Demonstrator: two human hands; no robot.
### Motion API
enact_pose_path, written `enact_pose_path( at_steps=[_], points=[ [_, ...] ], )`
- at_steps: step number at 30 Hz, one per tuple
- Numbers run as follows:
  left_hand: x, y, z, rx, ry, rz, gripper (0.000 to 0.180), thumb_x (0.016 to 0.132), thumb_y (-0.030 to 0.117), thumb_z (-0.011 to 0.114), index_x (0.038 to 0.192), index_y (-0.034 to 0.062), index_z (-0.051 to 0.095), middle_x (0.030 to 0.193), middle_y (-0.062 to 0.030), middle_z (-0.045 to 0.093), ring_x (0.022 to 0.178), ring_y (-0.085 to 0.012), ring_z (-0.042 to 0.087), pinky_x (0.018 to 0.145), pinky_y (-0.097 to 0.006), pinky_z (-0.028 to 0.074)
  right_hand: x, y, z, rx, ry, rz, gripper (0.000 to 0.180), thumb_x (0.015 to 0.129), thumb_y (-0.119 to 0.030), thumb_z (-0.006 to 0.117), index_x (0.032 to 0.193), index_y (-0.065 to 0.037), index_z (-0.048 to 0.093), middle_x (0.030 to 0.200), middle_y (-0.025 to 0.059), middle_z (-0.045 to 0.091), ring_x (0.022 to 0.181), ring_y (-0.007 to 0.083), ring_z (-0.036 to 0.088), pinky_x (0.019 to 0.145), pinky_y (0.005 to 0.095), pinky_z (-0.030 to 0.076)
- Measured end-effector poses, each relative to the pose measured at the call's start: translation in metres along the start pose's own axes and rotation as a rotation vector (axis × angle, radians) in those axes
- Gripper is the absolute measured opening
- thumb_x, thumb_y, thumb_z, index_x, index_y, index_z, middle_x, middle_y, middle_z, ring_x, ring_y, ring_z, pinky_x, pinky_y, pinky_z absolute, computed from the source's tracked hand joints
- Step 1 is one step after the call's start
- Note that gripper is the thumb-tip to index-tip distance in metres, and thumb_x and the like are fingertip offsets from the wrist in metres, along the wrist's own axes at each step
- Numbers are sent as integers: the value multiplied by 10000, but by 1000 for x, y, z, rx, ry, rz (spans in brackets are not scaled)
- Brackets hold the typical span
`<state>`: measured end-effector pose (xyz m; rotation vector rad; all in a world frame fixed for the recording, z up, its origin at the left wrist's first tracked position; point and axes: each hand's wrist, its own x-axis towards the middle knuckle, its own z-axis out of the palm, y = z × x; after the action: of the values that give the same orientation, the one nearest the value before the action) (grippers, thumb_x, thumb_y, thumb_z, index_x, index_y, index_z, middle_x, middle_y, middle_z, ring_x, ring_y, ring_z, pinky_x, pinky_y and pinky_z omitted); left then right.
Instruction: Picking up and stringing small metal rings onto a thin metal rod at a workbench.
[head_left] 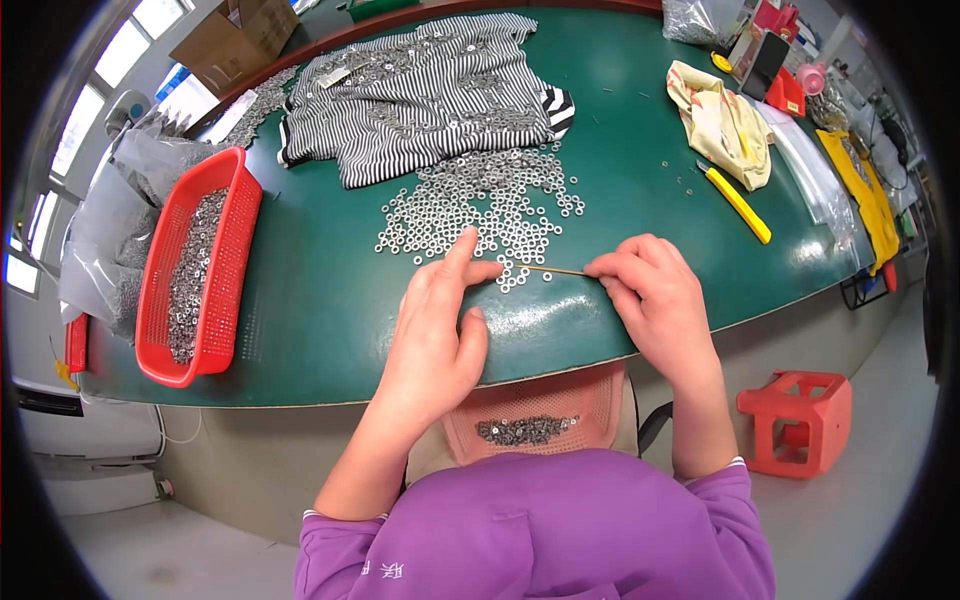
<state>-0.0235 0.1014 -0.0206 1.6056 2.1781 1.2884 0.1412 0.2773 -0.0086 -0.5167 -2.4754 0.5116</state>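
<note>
Thin rod [555,270], small rings [450,212].
My right hand [658,295] pinches the rod, its tip among rings left of the grip; my left hand [430,330], thumb spread from fingers, beside that tip.

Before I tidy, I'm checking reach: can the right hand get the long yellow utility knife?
Probably yes: nothing visible blocks the right hand from the knife, though that hand holds a thin brass-coloured rod.

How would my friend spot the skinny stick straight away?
Find the big green table, then the heap of small silvery rings near its middle. At the heap's near end, the right hand pinches a skinny brownish-gold stick that points left toward the left hand. It is long and straight, while its neighbours are little round rings.
</note>
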Motion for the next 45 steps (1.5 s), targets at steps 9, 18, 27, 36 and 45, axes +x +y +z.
enact_pose_path(
  at_steps=[9,18,27,36,45],
  points=[
    [-2,-5,2,-71,65,-19,730,832,-100,485,1515,9,251,1170,-151,605,1077,-296,570,974,-406,448,5,-5,7,34,-46,-56,161,794,-27,678,925,-119,698,869,39,580,852,255,585,735,373,499],
    [-1,-6,3,-140,99,-74,745,834,-115,460,1528,-1,213,1164,-157,575,1066,-272,566,957,-398,455,8,-11,14,68,-61,-88,157,789,-35,682,917,-125,692,872,38,570,859,259,582,740,382,500],
    [0,-3,2,-97,66,-52,758,820,-134,444,1528,-2,206,1237,-184,555,1106,-307,546,983,-423,441,0,-12,2,149,-229,-250,184,752,-44,692,911,-138,696,858,20,571,830,243,569,729,372,481],
    [4,11,-4,133,-158,2,789,824,-46,501,1544,11,183,1419,-131,512,1309,-323,427,1136,-442,255,-12,11,-22,45,-33,-29,151,810,-18,670,937,-98,678,895,75,570,885,277,575,760,384,487],
    [2,8,-4,87,-133,0,786,829,-55,508,1545,14,190,1383,-125,546,1289,-313,445,1131,-443,260,-2,15,-5,-54,65,76,125,813,-18,668,915,-89,684,886,58,571,868,263,580,743,385,500]
  ],
)
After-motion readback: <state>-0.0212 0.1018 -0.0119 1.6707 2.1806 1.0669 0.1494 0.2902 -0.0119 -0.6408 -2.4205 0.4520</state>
